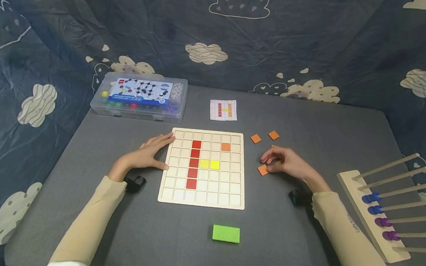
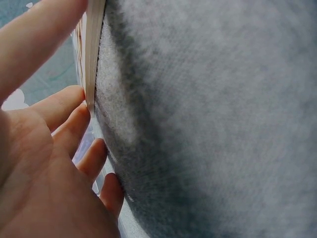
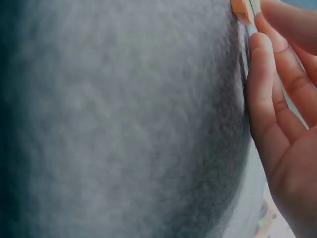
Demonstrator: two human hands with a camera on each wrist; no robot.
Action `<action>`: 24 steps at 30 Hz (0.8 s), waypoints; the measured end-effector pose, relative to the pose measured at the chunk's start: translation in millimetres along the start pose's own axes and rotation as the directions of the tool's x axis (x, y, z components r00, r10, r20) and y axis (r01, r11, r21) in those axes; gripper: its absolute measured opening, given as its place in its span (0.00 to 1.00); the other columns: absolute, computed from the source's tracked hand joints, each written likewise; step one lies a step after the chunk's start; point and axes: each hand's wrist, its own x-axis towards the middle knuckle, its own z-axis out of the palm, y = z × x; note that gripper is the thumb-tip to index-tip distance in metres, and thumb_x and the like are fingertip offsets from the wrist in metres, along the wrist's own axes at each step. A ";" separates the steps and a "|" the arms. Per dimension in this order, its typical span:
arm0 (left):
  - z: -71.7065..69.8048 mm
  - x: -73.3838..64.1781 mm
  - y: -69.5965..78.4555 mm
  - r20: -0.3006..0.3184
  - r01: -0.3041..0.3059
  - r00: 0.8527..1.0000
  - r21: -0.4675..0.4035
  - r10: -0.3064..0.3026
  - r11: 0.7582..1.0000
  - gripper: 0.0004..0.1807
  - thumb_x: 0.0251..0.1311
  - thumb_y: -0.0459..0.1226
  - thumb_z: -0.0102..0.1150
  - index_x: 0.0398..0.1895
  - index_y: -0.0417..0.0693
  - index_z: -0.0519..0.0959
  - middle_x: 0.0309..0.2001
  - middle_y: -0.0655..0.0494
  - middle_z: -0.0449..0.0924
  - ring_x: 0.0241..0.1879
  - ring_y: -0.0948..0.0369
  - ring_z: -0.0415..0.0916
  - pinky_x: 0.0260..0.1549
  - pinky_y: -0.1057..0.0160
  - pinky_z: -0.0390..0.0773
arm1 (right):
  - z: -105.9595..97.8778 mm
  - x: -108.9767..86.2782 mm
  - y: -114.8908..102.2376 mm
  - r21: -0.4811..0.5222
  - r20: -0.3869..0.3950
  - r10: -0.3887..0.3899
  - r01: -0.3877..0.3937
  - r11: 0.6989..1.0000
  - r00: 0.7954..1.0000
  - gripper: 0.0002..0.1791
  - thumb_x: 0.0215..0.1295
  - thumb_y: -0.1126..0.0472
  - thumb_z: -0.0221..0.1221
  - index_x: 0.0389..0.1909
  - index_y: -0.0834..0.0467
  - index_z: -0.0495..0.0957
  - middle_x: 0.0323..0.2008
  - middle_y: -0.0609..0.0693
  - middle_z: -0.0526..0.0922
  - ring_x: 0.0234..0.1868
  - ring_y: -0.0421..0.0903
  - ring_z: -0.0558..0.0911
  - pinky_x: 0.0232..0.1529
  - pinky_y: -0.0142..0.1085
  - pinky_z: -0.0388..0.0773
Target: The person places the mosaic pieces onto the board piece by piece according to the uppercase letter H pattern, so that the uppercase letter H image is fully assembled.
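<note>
A wooden grid board (image 1: pixel 201 197) lies flat on the table. It carries a column of red tiles (image 1: pixel 194 162), two yellow tiles (image 1: pixel 209 164) side by side and one orange tile (image 1: pixel 225 147). At the board's left edge, my left hand (image 1: pixel 147 153) rests with fingers extended, thumb and fingertips touching the rim; the left wrist view shows fingertips (image 2: pixel 79 94) against the wooden side. To the right of the board, my right hand (image 1: pixel 288 164) is lowered over a loose orange tile (image 1: pixel 263 170), its thumb at the tile's corner. Other orange tiles (image 1: pixel 255 138) lie beyond, one partly hidden by the hand.
A pattern card (image 1: pixel 223 110) lies behind the board. A clear plastic case (image 1: pixel 140 97) of coloured parts stands at the back left. Near the front is a green block (image 1: pixel 226 234). On the right sits a wooden peg stand (image 1: pixel 370 216) with blue and purple beads.
</note>
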 end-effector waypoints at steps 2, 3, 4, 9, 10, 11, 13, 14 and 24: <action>-0.3 0.3 -0.4 0.000 -0.002 1.000 0.000 0.002 1.000 0.52 0.54 0.45 0.68 0.76 0.43 0.48 0.75 0.43 0.37 0.72 0.41 0.32 0.61 0.32 0.36 | 2.2 -0.7 -2.1 -0.043 0.000 -0.004 0.004 0.999 1.000 0.13 0.54 0.75 0.64 0.42 0.66 0.79 0.38 0.57 0.81 0.40 0.50 0.77 0.37 0.35 0.75; -0.3 0.5 -0.5 0.000 -0.002 1.000 -0.002 0.002 1.000 0.52 0.54 0.45 0.68 0.76 0.43 0.47 0.76 0.43 0.37 0.72 0.41 0.32 0.61 0.32 0.36 | 3.3 -1.1 -3.8 -0.069 -0.003 -0.003 0.003 0.998 1.000 0.13 0.54 0.75 0.65 0.41 0.65 0.80 0.38 0.56 0.81 0.40 0.50 0.76 0.37 0.35 0.75; -0.3 0.3 -0.4 0.001 0.000 1.000 -0.001 0.000 1.000 0.52 0.54 0.45 0.68 0.76 0.43 0.47 0.76 0.43 0.37 0.72 0.41 0.32 0.61 0.32 0.36 | 4.5 -1.5 -5.9 -0.093 -0.005 -0.003 0.002 0.996 1.000 0.12 0.54 0.75 0.64 0.41 0.64 0.80 0.37 0.55 0.81 0.40 0.51 0.76 0.36 0.35 0.74; -0.3 0.4 0.1 0.000 0.001 1.000 0.002 -0.001 1.000 0.52 0.54 0.46 0.68 0.76 0.43 0.47 0.75 0.43 0.38 0.72 0.41 0.33 0.61 0.32 0.36 | 7.8 -1.0 -10.7 -0.193 -0.017 0.014 -0.017 0.981 1.000 0.11 0.53 0.76 0.64 0.37 0.62 0.81 0.33 0.52 0.79 0.37 0.50 0.74 0.34 0.36 0.71; -0.3 0.4 0.1 0.000 0.001 1.000 0.004 -0.001 1.000 0.52 0.54 0.46 0.68 0.76 0.43 0.47 0.75 0.43 0.38 0.72 0.41 0.33 0.61 0.32 0.37 | 7.9 -0.4 -10.5 -0.199 -0.018 0.014 -0.017 0.980 1.000 0.11 0.52 0.76 0.64 0.36 0.62 0.81 0.32 0.52 0.78 0.36 0.50 0.74 0.33 0.36 0.71; -0.3 0.5 0.0 0.000 0.000 1.000 0.006 0.000 1.000 0.52 0.54 0.46 0.68 0.76 0.43 0.47 0.75 0.43 0.38 0.72 0.41 0.33 0.61 0.32 0.37 | 7.9 0.4 -10.1 -0.201 -0.016 0.014 -0.017 0.979 1.000 0.11 0.52 0.77 0.64 0.36 0.62 0.80 0.31 0.52 0.78 0.35 0.50 0.74 0.33 0.35 0.71; -0.1 0.6 -0.5 0.000 0.003 1.000 0.008 -0.003 1.000 0.52 0.54 0.46 0.68 0.76 0.43 0.47 0.75 0.43 0.38 0.72 0.41 0.33 0.61 0.32 0.37 | 7.7 2.0 -10.5 -0.186 -0.012 0.021 -0.023 0.982 1.000 0.10 0.53 0.78 0.62 0.35 0.63 0.80 0.30 0.52 0.78 0.33 0.49 0.74 0.32 0.35 0.73; -0.1 0.7 -0.6 0.000 0.003 1.000 0.007 -0.003 1.000 0.52 0.54 0.46 0.68 0.76 0.43 0.47 0.75 0.43 0.38 0.72 0.41 0.33 0.61 0.32 0.37 | 7.8 3.3 -10.6 -0.173 -0.009 0.025 -0.026 0.985 1.000 0.10 0.53 0.78 0.62 0.35 0.64 0.80 0.30 0.52 0.78 0.32 0.48 0.75 0.32 0.35 0.73; 0.2 0.4 -0.9 -0.001 0.001 1.000 -0.001 -0.001 1.000 0.52 0.54 0.46 0.68 0.76 0.43 0.48 0.75 0.43 0.38 0.72 0.41 0.33 0.60 0.32 0.36 | 24.6 36.9 -29.7 -0.005 -0.011 0.033 -0.033 0.999 0.999 0.06 0.61 0.73 0.59 0.39 0.67 0.79 0.34 0.56 0.79 0.33 0.47 0.77 0.35 0.36 0.74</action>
